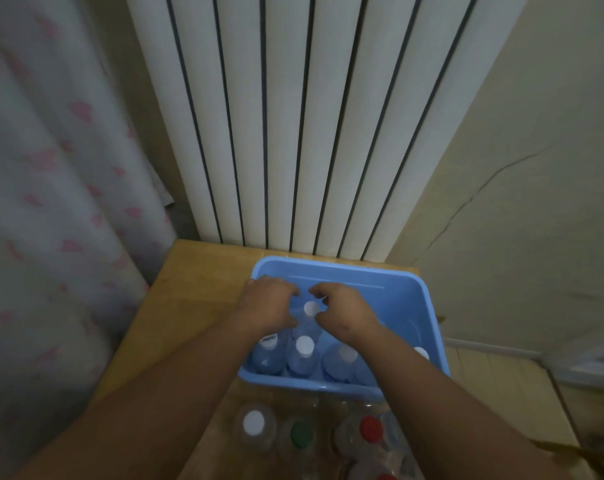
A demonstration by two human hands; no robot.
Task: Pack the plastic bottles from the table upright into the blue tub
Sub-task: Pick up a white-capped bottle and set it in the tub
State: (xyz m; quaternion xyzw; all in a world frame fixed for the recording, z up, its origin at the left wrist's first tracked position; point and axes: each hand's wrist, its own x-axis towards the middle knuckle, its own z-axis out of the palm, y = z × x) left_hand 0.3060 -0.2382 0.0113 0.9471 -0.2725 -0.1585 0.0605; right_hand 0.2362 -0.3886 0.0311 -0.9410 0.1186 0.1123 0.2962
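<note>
The blue tub (401, 289) stands on the wooden table (196, 282). Several clear bottles with white caps stand upright along its near side. Both my hands are inside the tub, one on each side of an upright white-capped bottle (311, 310). My left hand (269, 303) curls round its left side and my right hand (342, 313) round its right side. In front of the tub stand more bottles: one with a white cap (254, 422), one with a green cap (301, 434) and one with a red cap (371, 427).
A white ribbed radiator (293, 133) rises right behind the table. A curtain with pink marks (51, 202) hangs at the left. A cracked wall (518, 202) and wooden floor (494, 379) lie to the right. The tub's far right half holds no bottles.
</note>
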